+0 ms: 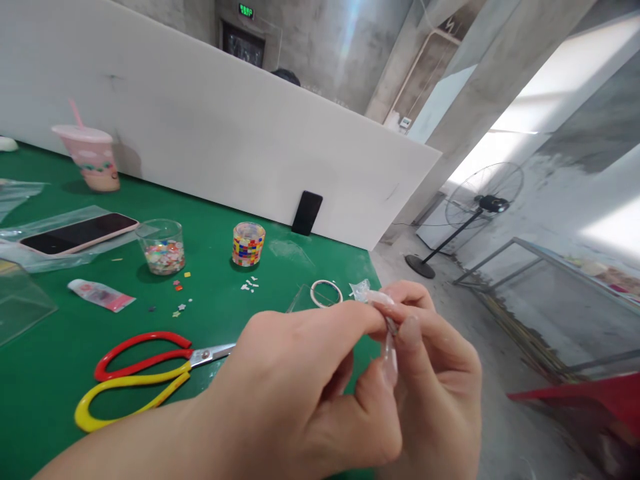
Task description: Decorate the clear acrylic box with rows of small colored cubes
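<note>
My left hand [300, 373] and my right hand [443, 360] meet above the table's right side, fingertips pinched together. Between them is a small, crumpled, translucent whitish strip [360, 291] that looks like thin plastic; my fingers cover most of it. Just beyond the fingertips lies a pale ring [327, 293], perhaps a roll of tape, beside a flat transparent piece. Scissors [203, 357] with one red and one yellow handle lie left of my left hand, their blade tips hidden behind it. Farther back stands a small cup covered in coloured mosaic squares [249, 245].
On the green table [30, 373] are a glass of sequins [165, 257], a tube [102, 295], a phone [80, 233], scattered bits and a pink drink cup [95, 160]. A dark phone [307, 213] leans on the white partition [225, 133]. A fan [490, 203] stands beyond the right edge.
</note>
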Demonstrator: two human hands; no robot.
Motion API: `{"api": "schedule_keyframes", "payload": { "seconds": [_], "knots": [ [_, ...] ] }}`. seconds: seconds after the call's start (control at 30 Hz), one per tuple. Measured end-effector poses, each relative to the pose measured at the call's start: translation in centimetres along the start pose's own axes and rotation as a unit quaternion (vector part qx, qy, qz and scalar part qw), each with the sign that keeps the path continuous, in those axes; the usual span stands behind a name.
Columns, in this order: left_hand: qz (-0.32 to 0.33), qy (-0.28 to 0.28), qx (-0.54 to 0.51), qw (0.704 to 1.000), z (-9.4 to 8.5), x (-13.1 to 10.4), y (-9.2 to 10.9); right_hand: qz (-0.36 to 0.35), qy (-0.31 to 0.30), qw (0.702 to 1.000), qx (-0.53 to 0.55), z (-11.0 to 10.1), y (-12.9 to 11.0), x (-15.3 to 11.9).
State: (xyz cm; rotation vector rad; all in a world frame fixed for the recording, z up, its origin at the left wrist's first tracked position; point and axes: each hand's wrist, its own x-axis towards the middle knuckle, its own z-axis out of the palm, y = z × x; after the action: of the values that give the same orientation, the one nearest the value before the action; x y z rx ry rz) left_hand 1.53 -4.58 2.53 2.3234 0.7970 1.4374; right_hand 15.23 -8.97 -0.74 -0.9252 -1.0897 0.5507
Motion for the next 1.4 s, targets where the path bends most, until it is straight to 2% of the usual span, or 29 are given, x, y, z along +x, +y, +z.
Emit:
{"api": "schedule_keyframes", "payload": {
  "seconds": [0.3,0.57,1.17,1.3,1.4],
  "knots": [
    [0.023,0.003,-0.001,1.0,-0.2,0.3,0.0,-0.028,-0.014,0.999,-0.028,-0.2,-0.3,0.2],
    [0.034,-0.006,-0.007,0.999,-0.2,-0.5,-0.8,-0.058,0.003,0.996,-0.069,-0.3,-0.3,0.1],
    [0.016,0.019,-0.012,1.0,0.5,-0.8,-0.6,0.032,0.025,0.999,0.033,0.6,-0.1,-0.2],
    [0.018,0.057,-0.029,0.998,0.6,-0.4,-0.3,0.042,0.016,0.996,0.076,0.5,0.1,0.0],
    [0.01,0.05,-0.046,0.998,0.5,-0.2,-0.1,0.043,0.008,0.995,0.092,0.6,0.1,0.1]
  ]
}}
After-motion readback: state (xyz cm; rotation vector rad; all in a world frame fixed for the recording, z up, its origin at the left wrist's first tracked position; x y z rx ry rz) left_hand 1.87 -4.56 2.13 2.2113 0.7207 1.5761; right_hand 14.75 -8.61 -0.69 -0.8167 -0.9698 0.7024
